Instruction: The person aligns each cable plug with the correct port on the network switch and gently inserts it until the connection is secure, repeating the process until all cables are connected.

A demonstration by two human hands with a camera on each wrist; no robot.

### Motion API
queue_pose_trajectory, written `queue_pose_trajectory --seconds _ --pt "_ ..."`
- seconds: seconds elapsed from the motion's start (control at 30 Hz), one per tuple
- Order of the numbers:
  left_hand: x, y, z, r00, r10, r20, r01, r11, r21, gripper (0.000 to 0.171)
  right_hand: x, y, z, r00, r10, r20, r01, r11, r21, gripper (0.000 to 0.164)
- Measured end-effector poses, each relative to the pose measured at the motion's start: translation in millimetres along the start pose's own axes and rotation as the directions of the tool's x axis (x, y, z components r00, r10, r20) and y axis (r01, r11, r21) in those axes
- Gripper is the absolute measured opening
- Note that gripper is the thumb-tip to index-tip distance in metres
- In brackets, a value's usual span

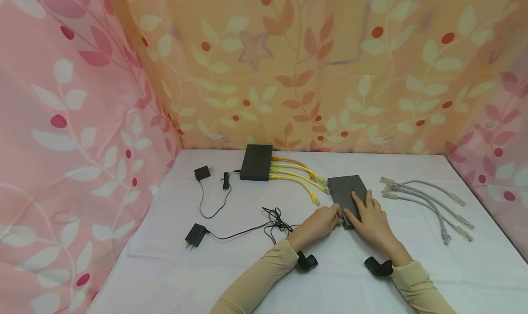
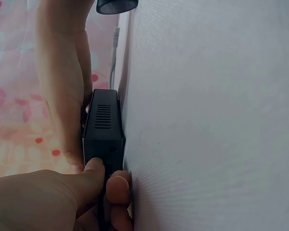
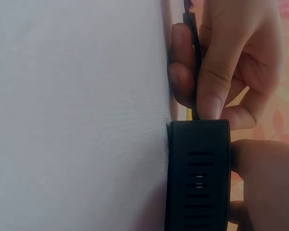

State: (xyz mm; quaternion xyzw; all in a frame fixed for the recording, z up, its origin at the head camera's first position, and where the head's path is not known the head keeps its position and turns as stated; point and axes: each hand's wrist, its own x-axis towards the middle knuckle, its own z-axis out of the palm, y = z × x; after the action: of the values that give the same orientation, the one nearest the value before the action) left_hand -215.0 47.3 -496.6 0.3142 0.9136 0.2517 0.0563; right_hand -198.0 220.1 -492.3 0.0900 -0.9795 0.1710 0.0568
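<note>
A dark network switch [image 1: 347, 192] lies flat on the table with vent slots along its side [image 3: 200, 196]. My right hand [image 1: 373, 222] rests on its top with the fingers spread. At the switch's left near edge, my left hand [image 1: 317, 224] pinches a thin black power cable [image 3: 198, 67] between thumb and fingers, its end against the switch. The fingers hide whether the plug sits inside the socket. That cable runs left through a loose tangle [image 1: 277, 222] to a black power adapter [image 1: 195, 235].
A second black switch [image 1: 256, 162] stands farther back, with yellow and orange network cables [image 1: 294, 172] leading toward the first. Its cord reaches another adapter [image 1: 202, 172]. Several grey network cables [image 1: 429, 201] lie to the right. Patterned curtains [image 1: 288, 75] surround the white table [image 1: 165, 277].
</note>
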Motion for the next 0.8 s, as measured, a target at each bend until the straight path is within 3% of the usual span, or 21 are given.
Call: queue_pose_trajectory --seconds 0.53,0.67,0.8 --pt "4.9 -3.9 -0.8 0.995 0.101 0.011 -0.100 0.993 -0.064 0.011 -0.7 1.6 0.3 1.000 -0.003 -0.002 0.003 1.000 0.000 0.068" --pt "3.8 -7.0 -1.2 0.990 0.135 0.042 -0.131 0.988 -0.080 0.011 -1.2 3.4 0.1 1.000 -0.006 0.002 0.006 1.000 0.003 0.068" --pt "2.3 -8.3 -6.8 0.990 0.113 0.083 -0.109 0.993 -0.055 0.015 0.1 4.2 0.7 1.000 -0.008 0.011 0.008 1.000 0.008 0.071"
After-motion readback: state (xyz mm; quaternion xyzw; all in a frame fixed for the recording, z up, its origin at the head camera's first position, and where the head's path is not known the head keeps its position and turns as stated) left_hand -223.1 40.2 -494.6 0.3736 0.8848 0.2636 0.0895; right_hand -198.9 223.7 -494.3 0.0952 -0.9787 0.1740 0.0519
